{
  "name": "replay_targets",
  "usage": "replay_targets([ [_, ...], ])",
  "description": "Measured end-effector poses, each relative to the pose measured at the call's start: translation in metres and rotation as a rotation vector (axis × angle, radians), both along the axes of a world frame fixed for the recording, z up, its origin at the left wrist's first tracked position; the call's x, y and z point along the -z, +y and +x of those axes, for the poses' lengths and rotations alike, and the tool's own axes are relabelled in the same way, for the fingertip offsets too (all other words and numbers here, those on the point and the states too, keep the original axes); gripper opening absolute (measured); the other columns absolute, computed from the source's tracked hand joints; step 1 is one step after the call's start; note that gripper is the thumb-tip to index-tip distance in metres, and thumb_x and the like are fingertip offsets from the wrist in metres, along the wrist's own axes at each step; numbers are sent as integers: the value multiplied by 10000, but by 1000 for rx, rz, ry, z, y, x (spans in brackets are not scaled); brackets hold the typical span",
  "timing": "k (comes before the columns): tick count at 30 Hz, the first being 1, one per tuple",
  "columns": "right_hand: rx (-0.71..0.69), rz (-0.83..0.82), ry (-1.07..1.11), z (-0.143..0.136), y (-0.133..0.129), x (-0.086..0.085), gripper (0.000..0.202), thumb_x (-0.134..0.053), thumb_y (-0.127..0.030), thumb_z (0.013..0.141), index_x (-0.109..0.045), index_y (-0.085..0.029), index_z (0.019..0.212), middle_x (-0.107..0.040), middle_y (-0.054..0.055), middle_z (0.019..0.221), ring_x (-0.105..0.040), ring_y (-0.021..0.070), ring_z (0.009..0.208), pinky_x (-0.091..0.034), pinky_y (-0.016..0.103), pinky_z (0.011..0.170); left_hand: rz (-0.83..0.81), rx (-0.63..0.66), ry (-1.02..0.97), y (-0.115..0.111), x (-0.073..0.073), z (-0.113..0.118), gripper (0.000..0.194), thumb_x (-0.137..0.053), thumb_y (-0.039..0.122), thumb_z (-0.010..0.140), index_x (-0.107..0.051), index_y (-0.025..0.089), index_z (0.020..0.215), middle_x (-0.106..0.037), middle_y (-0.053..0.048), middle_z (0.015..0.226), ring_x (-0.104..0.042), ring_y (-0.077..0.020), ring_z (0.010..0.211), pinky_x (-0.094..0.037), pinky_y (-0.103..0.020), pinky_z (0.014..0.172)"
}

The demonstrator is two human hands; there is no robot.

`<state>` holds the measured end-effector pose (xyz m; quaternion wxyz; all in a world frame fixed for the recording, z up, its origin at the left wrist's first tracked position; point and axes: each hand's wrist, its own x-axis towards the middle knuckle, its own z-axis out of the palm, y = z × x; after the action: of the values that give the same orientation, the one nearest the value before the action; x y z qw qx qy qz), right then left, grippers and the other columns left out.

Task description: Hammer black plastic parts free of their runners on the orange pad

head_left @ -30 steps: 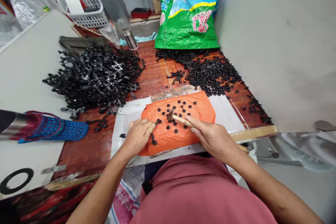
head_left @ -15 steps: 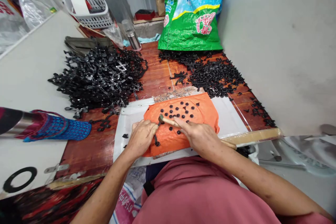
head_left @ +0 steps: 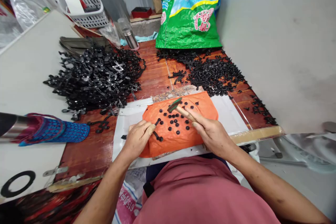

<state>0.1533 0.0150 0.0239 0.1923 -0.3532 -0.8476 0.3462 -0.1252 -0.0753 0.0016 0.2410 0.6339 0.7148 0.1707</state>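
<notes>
My right hand point(head_left: 214, 134) is closed round the wooden handle of a hammer point(head_left: 186, 112); its dark green head is raised over the orange cloth point(head_left: 168, 143). At the left side of the cloth, my left hand point(head_left: 138, 138) pinches a black strap-like part point(head_left: 158, 121) with a round end. A second dark piece with a round end point(head_left: 160, 139) juts out below the fingers; whether both belong to one part is hidden by the hand. Several small round black studs point(head_left: 177, 124) lie spread on the cloth between my hands.
A large heap of black linked parts point(head_left: 91, 77) lies left, loose black studs point(head_left: 215, 73) right. Behind stand a green and blue bag point(head_left: 189, 24), a steel bottle point(head_left: 130, 38) and a white basket point(head_left: 86, 17). Grey panels point(head_left: 275, 59) border the bench; a flask in a blue cover point(head_left: 65, 129) lies left.
My right hand has lifted the hammer up and to the right, away from my left fingers. The left hand has shifted slightly left, still pinching the black part.
</notes>
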Motion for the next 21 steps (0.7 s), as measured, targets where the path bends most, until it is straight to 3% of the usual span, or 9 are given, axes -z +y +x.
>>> replay_targets([
  [4, 64, -69, -14, 25, -9, 5, 508, -380, -288, 1065, -370, -322, 1572, -562, 11, 1479, -576, 224, 1314, -483, 388, 1102, 2, -15, 138, -3, -5, 3, 423, -363, 386, 1007, -540, 212, 665, -623, -24, 764, -588, -201, 793, -355, -366, 819],
  [10, 207, -72, -74, 55, -18, 17, 485, -385, -315, 1063, -416, -352, 1546, -528, -6, 1508, -550, 239, 1340, -465, 406, 1115, -12, 14, 253, -4, -5, 2, 277, -403, 310, 1014, -675, 262, 985, -749, -38, 1040, -634, -232, 1006, -308, -418, 913],
  [16, 275, -60, -76, 66, -13, 32, 481, -393, -348, 1056, -447, -326, 1533, -578, 16, 1464, -584, 259, 1307, -481, 436, 1096, -42, -2, 388, -4, -4, 10, 315, -356, 316, 1013, -627, 218, 886, -702, -79, 932, -608, -264, 943, -330, -424, 868],
  [21, 323, -61, -82, 69, -13, 49, 463, -390, -388, 1057, -482, -332, 1508, -601, 10, 1443, -614, 257, 1276, -524, 402, 1039, -15, -17, 259, -4, 2, 9, 384, -323, 374, 1014, -589, 223, 784, -667, -54, 854, -598, -235, 886, -354, -388, 854],
])
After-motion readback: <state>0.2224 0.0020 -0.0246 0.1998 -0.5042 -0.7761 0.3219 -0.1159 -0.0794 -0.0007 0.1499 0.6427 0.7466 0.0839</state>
